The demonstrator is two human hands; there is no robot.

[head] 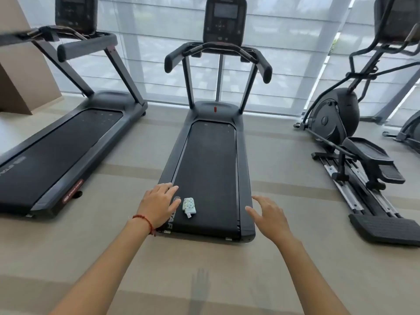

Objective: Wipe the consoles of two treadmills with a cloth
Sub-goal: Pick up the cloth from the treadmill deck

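Note:
A small folded cloth [189, 207], pale with dots, lies on the near end of the middle treadmill's black belt [209, 169]. My left hand [158, 204], with a red bracelet at the wrist, is stretched out flat just left of the cloth, fingers straight and apart from it. Held out over the belt's right rail, my right hand [270, 215] has its fingers spread and holds nothing. The middle treadmill's console [225, 20] stands far ahead at the top of the view. The left treadmill's console [76, 13] is at the top left.
The left treadmill's belt [56, 151] runs diagonally at the left. An elliptical trainer [345, 123] stands at the right, its pedals and rail reaching toward me. Blinds cover the windows behind. Beige floor lies between the machines and in front of me.

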